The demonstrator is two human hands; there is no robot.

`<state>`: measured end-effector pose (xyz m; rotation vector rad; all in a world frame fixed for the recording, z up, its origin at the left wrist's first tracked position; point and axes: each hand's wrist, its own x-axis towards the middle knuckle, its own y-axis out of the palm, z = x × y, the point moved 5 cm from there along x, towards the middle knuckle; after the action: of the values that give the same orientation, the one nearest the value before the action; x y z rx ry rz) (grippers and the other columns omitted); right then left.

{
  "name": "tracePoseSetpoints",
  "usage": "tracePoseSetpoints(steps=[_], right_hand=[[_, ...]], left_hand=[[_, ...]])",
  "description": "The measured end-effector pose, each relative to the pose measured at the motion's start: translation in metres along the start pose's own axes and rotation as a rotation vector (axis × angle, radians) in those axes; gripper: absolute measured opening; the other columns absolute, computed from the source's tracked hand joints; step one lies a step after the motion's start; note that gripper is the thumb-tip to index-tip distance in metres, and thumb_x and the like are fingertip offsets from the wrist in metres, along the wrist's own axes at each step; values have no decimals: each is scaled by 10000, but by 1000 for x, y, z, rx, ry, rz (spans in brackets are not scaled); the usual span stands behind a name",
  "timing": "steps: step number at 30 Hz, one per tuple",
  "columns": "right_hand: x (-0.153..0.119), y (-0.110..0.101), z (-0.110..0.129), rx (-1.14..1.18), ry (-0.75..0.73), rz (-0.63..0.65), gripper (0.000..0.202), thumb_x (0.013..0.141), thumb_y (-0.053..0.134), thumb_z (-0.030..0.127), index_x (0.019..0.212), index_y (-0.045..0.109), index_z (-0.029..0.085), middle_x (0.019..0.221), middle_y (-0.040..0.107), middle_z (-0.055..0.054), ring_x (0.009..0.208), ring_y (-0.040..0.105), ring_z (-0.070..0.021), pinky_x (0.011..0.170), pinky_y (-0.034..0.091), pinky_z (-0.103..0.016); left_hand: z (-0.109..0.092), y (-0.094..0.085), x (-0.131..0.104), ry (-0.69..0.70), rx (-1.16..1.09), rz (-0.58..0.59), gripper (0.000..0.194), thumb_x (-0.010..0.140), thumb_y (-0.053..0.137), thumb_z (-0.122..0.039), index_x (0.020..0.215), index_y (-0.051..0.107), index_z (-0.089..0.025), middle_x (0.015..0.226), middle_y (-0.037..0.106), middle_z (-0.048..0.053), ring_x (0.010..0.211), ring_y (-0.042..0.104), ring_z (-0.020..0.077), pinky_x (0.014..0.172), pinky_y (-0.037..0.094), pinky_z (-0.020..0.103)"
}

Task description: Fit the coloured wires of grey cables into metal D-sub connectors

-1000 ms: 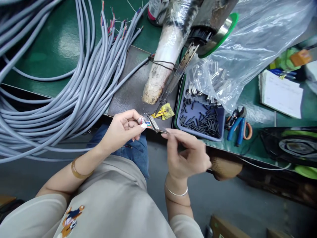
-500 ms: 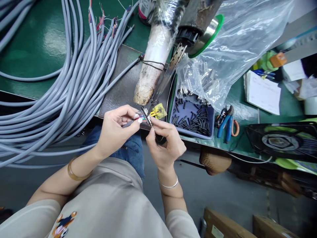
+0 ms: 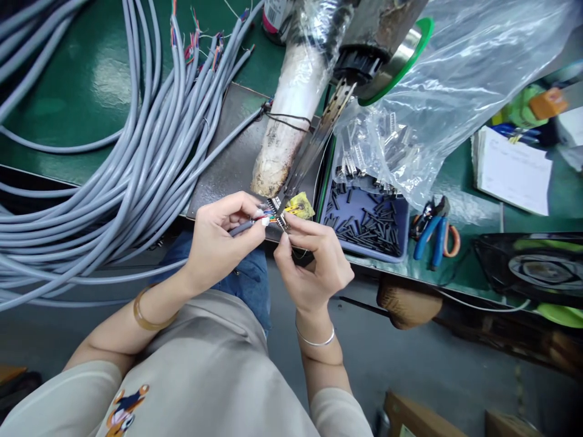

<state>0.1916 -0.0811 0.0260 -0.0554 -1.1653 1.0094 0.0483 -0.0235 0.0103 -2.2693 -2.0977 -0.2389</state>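
My left hand (image 3: 226, 238) pinches the stripped end of a grey cable (image 3: 241, 228), its thin coloured wires fanned toward a small multi-pin connector (image 3: 279, 220). Between the thumb and fingers of my right hand (image 3: 313, 258) is that connector's lower end. The soldering iron's dark tip (image 3: 283, 203) comes down from above and meets the connector, or nearly so; I cannot tell if they touch. Just behind lies a yellow piece (image 3: 300, 206), partly covered by my right fingers. The iron's perforated metal barrel (image 3: 334, 112) slants up beside a white wrapped tube (image 3: 285, 121).
Many grey cables (image 3: 136, 194) lie across the left side. To the right, a blue bin (image 3: 403, 233) holds short black tubes, with a plastic bag (image 3: 460, 79) of connectors over it. Pliers (image 3: 437, 237), a paper pad (image 3: 514, 170), a fan (image 3: 532, 267) and a green-rimmed spool (image 3: 423, 45) are nearby.
The view has shifted slightly, so most things sit further right. The connector has turned a little and now lies under the iron's tip. Both hands keep their grip.
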Motion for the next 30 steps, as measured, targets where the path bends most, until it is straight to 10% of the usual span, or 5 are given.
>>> tracePoseSetpoints(steps=[18,30], right_hand=[[-1,-2,1,-5,-40,55,231,855,722,81,861,570,254,1004,817,-24,825,782,-149,709,634,-258],[-1,0,-1,50,33,18,227,842,742,65,854,589,232,966,792,-27,834,753,-136,721,629,-257]], left_hand=[[6,-3,-3,-197,-55,77,166,763,747,-193,725,589,-163,777,681,-1,554,578,48,529,503,148],[-3,1,-3,-73,90,38,128,775,684,-150,690,590,-165,714,665,-8,551,554,57,503,450,153]])
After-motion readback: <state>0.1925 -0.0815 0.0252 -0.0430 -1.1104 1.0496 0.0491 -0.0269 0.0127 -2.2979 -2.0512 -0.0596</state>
